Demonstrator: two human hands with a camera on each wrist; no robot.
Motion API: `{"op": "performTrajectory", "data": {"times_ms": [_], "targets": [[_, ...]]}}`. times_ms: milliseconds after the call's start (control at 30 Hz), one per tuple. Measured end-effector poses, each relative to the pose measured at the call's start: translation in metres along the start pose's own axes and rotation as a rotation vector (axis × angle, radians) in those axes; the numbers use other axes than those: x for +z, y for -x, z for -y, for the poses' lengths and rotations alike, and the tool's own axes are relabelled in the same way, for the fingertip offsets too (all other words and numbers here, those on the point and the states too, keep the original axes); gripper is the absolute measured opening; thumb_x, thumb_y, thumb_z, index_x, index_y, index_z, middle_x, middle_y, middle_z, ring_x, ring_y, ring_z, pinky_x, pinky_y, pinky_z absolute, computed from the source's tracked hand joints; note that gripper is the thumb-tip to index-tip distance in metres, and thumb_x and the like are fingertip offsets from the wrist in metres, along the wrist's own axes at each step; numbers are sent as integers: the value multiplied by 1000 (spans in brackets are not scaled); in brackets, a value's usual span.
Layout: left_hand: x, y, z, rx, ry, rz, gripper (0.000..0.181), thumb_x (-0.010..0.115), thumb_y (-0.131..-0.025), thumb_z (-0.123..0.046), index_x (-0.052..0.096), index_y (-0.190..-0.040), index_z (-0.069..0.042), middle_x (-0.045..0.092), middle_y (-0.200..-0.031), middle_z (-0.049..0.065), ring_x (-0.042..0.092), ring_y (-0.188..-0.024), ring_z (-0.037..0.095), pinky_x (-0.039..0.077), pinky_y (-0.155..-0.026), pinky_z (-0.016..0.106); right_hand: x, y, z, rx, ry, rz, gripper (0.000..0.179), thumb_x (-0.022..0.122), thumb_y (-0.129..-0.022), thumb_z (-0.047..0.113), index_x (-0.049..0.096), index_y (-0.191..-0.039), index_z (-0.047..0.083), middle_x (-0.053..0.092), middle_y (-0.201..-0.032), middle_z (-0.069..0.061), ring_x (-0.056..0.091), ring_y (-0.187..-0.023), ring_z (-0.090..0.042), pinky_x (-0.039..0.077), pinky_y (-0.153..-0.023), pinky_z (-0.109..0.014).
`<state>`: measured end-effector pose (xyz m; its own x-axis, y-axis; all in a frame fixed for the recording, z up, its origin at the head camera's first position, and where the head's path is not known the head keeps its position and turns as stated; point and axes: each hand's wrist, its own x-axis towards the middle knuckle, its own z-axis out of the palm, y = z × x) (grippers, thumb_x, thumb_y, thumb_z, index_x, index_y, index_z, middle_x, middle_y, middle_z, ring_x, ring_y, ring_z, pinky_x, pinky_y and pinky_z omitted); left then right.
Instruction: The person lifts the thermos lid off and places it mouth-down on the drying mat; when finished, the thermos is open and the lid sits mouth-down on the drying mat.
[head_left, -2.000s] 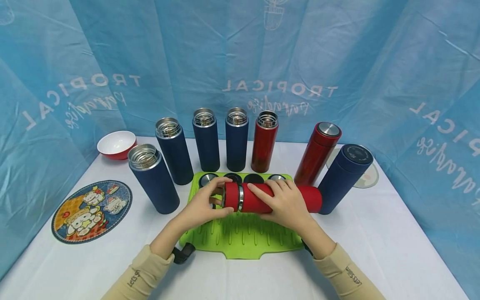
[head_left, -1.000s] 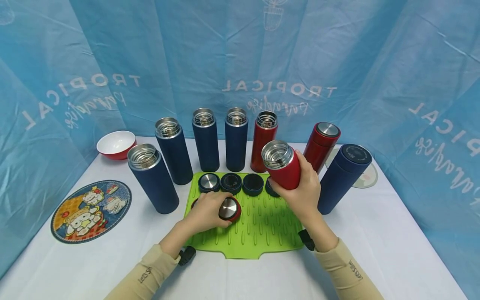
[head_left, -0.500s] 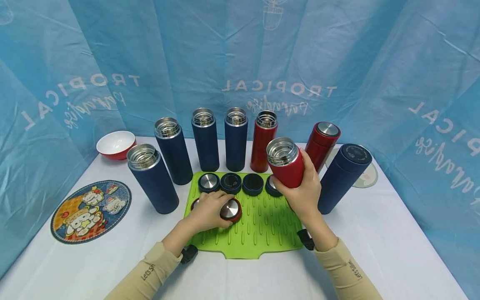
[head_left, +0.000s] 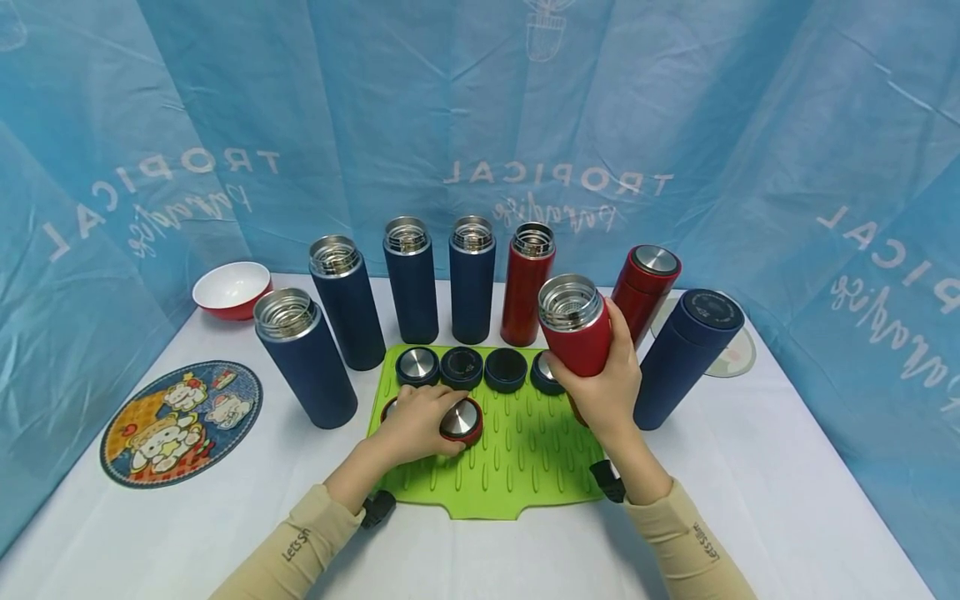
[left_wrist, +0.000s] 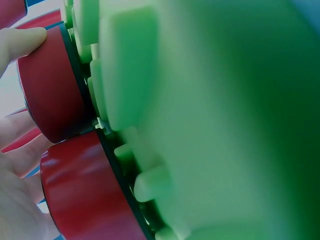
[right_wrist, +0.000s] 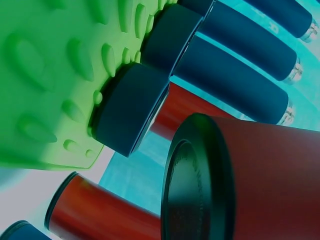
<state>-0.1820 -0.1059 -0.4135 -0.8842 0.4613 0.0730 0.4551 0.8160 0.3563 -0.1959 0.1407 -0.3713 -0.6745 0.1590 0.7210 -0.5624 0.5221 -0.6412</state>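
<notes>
My left hand [head_left: 415, 425] pinches a red lid [head_left: 461, 418] with a steel top, which rests on the ribbed green mat [head_left: 517, 467]. In the left wrist view the thumb and fingers lie around that lid's side. A second red lid [left_wrist: 92, 185] sits right beside it, mostly hidden under the hand in the head view. Above the mat's right side, my right hand [head_left: 611, 383] grips an uncapped red vacuum flask [head_left: 576, 346], tilted slightly, its steel mouth up. The right wrist view shows the flask's dark base [right_wrist: 190, 195].
Several navy lids [head_left: 506, 370] line the mat's far edge. Behind stand uncapped navy flasks [head_left: 411, 283] and a red one [head_left: 528, 292]. Capped red [head_left: 637, 292] and navy flasks [head_left: 686, 350] stand right. Farther left are a bowl [head_left: 232, 292] and a round cartoon mat [head_left: 183, 425].
Two seconds ago both hands held the red flask sideways with its lid at the mouth. Lid and flask are now apart: lid down on the mat, flask turned mouth-up and shifted slightly right.
</notes>
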Motion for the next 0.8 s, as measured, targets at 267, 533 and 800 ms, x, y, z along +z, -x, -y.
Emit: {"op": "performTrajectory", "data": {"times_ms": [267, 533, 800], "targets": [[-2, 3, 2, 10, 15, -15, 70, 75, -71, -43, 54, -131, -12, 55, -125, 10, 52, -110, 26, 30, -80, 43, 2, -2, 1, 8, -47, -1, 83, 79, -68, 10, 35, -139, 19, 50, -131, -8, 50, -112, -24, 46, -86, -48], [-13, 17, 18, -34, 54, -103, 63, 72, -75, -43, 55, -128, -13, 53, -128, 11, 47, -118, 32, 30, -85, 50, 3, -8, 5, 34, -96, -11, 85, 77, -70, 9, 31, -141, 17, 50, -130, -9, 48, -113, -22, 46, -86, -47], [-18, 29, 34, -80, 78, -119, 60, 75, -74, -33, 57, -126, -11, 55, -125, 12, 47, -118, 33, 32, -88, 53, 7, -31, 7, 169, -282, 26, 75, 75, -74, 12, 34, -136, 19, 50, -128, -1, 49, -113, -17, 47, -85, -37]]}}
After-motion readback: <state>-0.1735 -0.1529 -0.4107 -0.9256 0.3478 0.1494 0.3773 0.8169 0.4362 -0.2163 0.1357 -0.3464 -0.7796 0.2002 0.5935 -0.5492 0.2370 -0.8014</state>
